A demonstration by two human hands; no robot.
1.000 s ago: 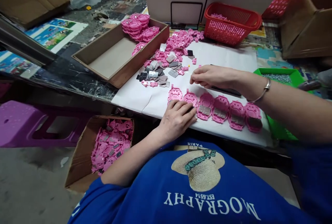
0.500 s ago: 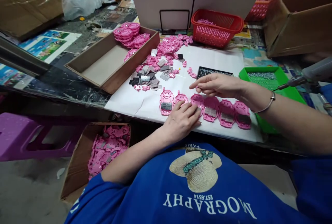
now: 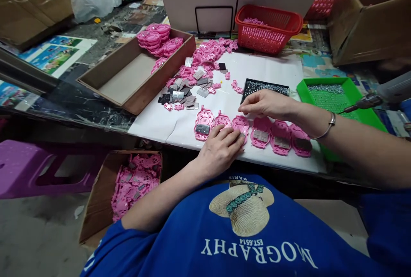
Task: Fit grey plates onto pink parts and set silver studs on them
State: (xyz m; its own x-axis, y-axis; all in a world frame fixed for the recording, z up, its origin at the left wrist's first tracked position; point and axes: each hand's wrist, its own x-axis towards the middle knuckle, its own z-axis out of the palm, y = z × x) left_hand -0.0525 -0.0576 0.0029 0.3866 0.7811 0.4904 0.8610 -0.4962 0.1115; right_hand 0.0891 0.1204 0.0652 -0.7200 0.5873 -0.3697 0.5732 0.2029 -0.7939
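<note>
Several pink plastic casings lie in a row across the white sheet point(image 3: 180, 129). My left hand point(image 3: 221, 146) rests flat, fingers out, over the casing point(image 3: 221, 119) second from the left and the lower part of the casing point(image 3: 240, 126) beside it. Above that third casing is my right hand point(image 3: 268, 103), its thumb and fingertips pinched together; whatever they hold is too small to make out. Grey plates sit in the lower parts of casings such as the leftmost one point(image 3: 204, 118). Behind my right hand lies a black tray point(image 3: 244, 93) of small screws.
An electric screwdriver point(image 3: 369, 99) points in from the right over a green tray point(image 3: 302, 93) of screws. Loose grey plates point(image 3: 183, 90) and small pink parts point(image 3: 208, 52) lie behind the row. Around them stand a shallow cardboard box point(image 3: 138, 93) and a red basket point(image 3: 260, 39).
My right hand has shifted slightly and its fingers have drawn closer together, uncovering more of the black tray. My left hand stays on the casings. The whole view has tilted a little.
</note>
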